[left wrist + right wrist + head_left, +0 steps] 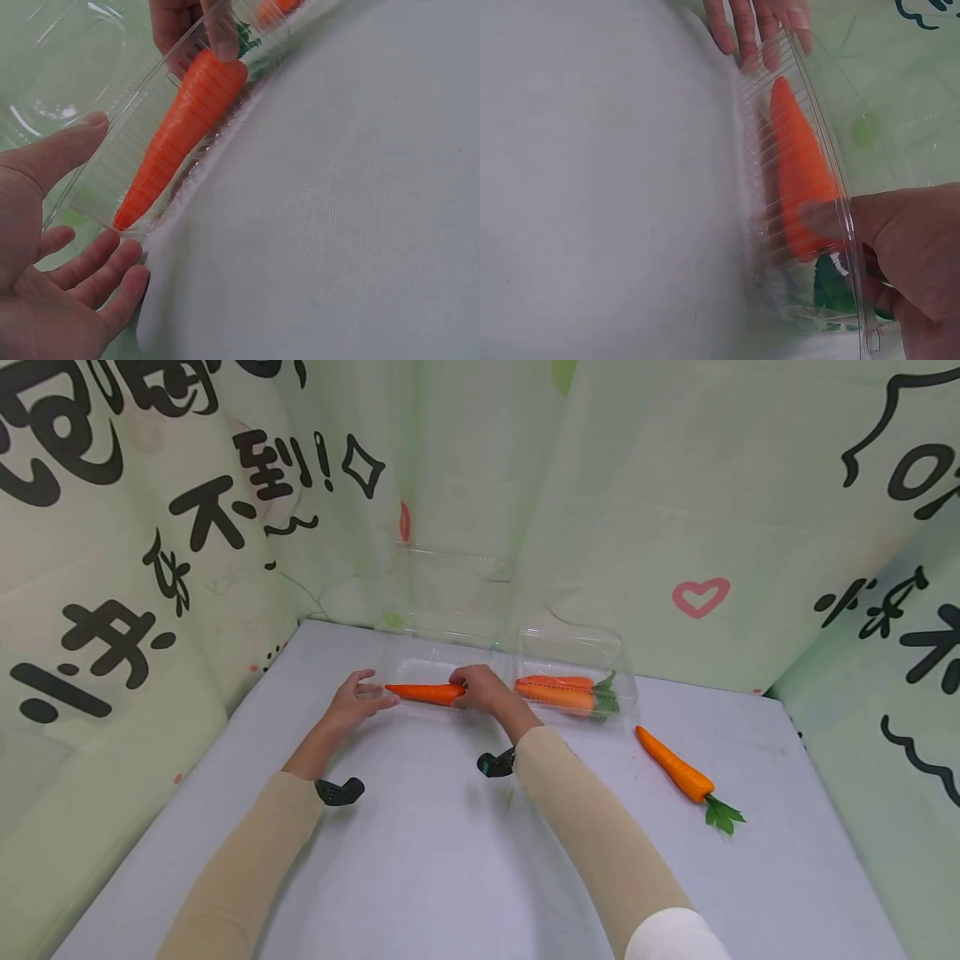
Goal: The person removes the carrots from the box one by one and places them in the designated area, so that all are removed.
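An orange carrot (423,693) with green leaves lies in the left clear plastic box (431,669), whose lid stands raised behind it. My right hand (486,689) pinches the thick, leafy end of that carrot inside the box; its thumb lies on the carrot in the right wrist view. At the box's left end, my left hand (348,702) touches the plastic wall with spread fingers, near the carrot's tip (124,221). The carrot's leaves (831,289) are partly covered by my right hand.
A second clear box (573,647) to the right holds carrots (555,695) with green tops. Another carrot (675,765) lies on the white tabletop (442,852) farther right. Printed curtains (637,518) hang behind the table and at both sides.
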The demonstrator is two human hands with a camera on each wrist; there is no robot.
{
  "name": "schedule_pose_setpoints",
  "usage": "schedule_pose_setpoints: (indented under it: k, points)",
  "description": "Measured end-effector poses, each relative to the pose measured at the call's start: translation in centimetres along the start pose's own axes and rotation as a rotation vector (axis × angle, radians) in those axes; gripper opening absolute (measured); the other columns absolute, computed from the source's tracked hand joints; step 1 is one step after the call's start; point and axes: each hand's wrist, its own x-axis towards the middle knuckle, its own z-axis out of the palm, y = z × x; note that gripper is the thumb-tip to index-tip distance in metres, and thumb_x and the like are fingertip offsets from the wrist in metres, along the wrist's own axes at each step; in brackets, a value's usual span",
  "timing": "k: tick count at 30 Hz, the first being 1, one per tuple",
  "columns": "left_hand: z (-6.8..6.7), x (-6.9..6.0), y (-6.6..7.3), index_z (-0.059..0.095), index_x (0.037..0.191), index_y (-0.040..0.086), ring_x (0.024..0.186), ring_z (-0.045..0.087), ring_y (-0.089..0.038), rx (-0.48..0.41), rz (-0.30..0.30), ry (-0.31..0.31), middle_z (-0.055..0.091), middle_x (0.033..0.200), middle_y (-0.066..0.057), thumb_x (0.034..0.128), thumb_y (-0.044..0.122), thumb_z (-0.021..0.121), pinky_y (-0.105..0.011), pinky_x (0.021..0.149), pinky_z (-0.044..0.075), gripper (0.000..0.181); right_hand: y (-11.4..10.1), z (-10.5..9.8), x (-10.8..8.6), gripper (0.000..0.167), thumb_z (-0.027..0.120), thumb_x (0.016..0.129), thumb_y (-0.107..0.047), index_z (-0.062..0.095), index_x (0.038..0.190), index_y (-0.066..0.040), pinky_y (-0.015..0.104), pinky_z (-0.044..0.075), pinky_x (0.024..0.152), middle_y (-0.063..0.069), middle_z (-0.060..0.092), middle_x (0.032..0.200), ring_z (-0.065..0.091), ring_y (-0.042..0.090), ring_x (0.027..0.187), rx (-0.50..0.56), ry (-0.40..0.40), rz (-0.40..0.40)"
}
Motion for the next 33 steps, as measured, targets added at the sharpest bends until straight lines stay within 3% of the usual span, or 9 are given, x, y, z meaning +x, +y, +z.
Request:
schedule_pose_setpoints:
  k: [17,33]
  points:
    - [-0.01,-0.05,0.04,0.020,0.153,0.018,0.135,0.041,-0.033,-0.001,-0.001,-0.005,0.038,0.152,-0.014,0.0840,0.036,0.074,-0.048,0.113,0.038,0.089,0.06,0.20,-0.05,0.036,0.071,0.088,-0.013,0.064,0.123,-0.010,0.034,0.050,0.098,0.007,0.064,0.112,0.054,0.022,0.100,-0.017,0.020,-0.013]
    - [0.01,-0.01,-0.19,0.020,0.153,0.018,0.136,0.041,-0.032,-0.004,0.013,-0.008,0.039,0.151,-0.014,0.0820,0.038,0.076,-0.047,0.113,0.038,0.092,0.10,0.03,-0.27,0.038,0.071,0.088,-0.014,0.063,0.125,-0.010,0.035,0.051,0.100,0.007,0.064,0.115,0.055,0.021,0.102,0.030,0.041,-0.021]
